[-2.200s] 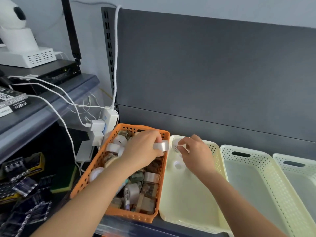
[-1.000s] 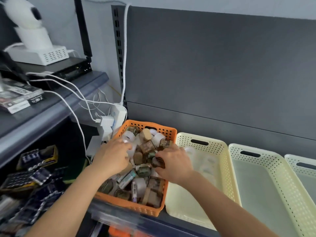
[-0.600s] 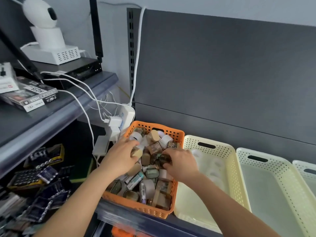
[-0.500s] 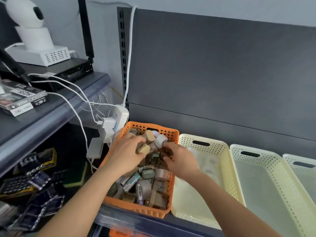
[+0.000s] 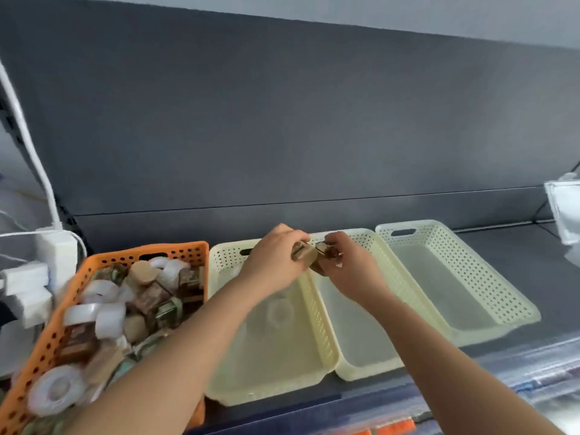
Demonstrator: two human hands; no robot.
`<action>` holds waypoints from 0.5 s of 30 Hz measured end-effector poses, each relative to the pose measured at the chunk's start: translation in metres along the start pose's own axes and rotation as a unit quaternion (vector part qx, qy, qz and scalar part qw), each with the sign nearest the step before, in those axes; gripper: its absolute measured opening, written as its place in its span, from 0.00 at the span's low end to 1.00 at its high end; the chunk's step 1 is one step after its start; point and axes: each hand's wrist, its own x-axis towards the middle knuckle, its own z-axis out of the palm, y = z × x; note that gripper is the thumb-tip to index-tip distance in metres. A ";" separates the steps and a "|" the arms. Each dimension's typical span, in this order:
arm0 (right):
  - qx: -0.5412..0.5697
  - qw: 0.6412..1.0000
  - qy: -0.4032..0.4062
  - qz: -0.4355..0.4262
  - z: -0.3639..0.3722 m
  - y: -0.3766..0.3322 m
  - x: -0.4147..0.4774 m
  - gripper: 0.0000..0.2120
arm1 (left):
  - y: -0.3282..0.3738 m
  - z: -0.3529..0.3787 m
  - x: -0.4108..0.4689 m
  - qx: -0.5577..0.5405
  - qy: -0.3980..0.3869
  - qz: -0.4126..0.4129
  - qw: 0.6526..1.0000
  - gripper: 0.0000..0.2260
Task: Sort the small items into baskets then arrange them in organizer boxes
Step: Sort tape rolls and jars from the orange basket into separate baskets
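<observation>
Right of the orange basket (image 5: 131, 255), your left hand (image 5: 276, 262) grips a tan roll (image 5: 306, 254) and your right hand (image 5: 351, 268) pinches a dark roll (image 5: 326, 249) above the rims where two cream baskets (image 5: 315, 312) meet, so a loose release could drop either into the wrong basket; blur and fingers hide what they are.

Head-worn view, facing forward and down, close over shelf (image 5: 518, 246)
</observation>
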 end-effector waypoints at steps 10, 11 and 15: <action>-0.180 0.979 -0.093 -0.030 -0.029 0.095 0.036 0.09 | 0.040 0.107 0.062 0.253 -0.133 -0.017 0.958 0.05; -0.180 0.978 -0.100 -0.046 -0.028 0.100 0.041 0.09 | 0.039 0.111 0.064 0.262 -0.137 -0.027 0.955 0.07; -0.276 0.941 -0.067 -0.182 -0.023 0.110 0.056 0.07 | 0.037 0.119 0.066 0.295 -0.135 -0.053 0.944 0.09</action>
